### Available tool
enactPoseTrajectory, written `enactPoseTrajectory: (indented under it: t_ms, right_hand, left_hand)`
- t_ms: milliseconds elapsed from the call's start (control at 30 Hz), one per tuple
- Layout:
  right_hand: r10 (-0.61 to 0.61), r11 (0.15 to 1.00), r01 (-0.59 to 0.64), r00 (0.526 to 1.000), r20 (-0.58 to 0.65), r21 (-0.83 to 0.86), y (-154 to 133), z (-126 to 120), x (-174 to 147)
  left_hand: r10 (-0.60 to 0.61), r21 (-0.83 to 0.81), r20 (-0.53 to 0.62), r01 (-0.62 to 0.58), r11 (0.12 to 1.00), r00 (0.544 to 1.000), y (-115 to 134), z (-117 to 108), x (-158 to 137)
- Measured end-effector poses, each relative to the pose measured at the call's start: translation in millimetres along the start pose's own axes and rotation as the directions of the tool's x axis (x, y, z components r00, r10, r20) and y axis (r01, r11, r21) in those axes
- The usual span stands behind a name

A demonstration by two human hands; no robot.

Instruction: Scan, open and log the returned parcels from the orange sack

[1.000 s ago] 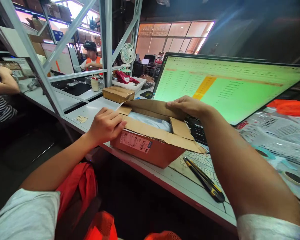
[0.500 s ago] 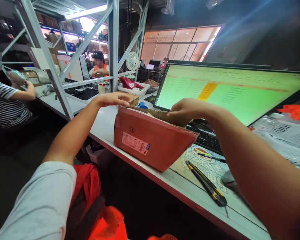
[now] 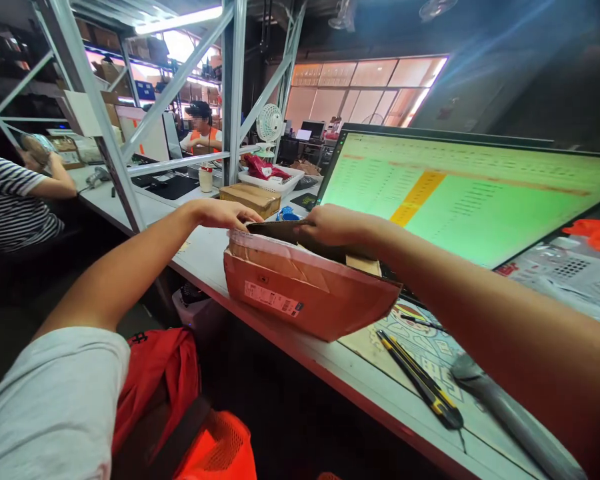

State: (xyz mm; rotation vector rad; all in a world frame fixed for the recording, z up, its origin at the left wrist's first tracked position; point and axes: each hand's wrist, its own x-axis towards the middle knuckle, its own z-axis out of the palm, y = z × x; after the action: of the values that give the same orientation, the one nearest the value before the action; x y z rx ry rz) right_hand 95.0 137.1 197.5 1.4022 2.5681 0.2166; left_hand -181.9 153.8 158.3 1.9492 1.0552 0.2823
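An open cardboard box (image 3: 310, 293), reddish in the light and with a white shipping label (image 3: 273, 298) on its front, stands at the near edge of the table. My left hand (image 3: 225, 215) is closed on the rim at the box's left end, its fingertips partly hidden. Across the opening, my right hand (image 3: 330, 223) grips the back wall with curled fingers. Part of the dark inside shows, with a tan cardboard piece (image 3: 364, 265) at the right; the bottom is hidden.
A yellow-and-black utility knife (image 3: 423, 380) lies right of the box, near a pen (image 3: 423, 323) and a long grey object (image 3: 515, 410). Behind are a monitor (image 3: 480, 193), a closed carton (image 3: 250, 197), blue tape (image 3: 287, 213) and a metal post (image 3: 234, 100). Two people sit farther back.
My right hand has shifted left and taken hold of the back wall. My left fingers have come down onto the left rim. More of the box's opening shows.
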Motion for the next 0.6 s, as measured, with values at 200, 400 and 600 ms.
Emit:
enactPoseTrajectory:
  t_ms: [200,400,600]
  right_hand:
    - [-0.097,0.995,0.089,0.980,-0.174,-0.053,-52,-6,19]
    - [-0.221,0.972,0.229,0.968,-0.121,0.057,-61,-8,47]
    - [-0.193,0.925,0.218,0.975,-0.108,0.313,-28,0,79]
  left_hand:
    - [0.160,-0.260,-0.270,-0.232,0.937,0.949,-19,42,-10]
    - [0.167,-0.349,-0.402,-0.319,0.881,0.900,-28,75,-22]
    - [0.107,-0.467,-0.571,-0.429,0.773,0.814,-42,111,-16]
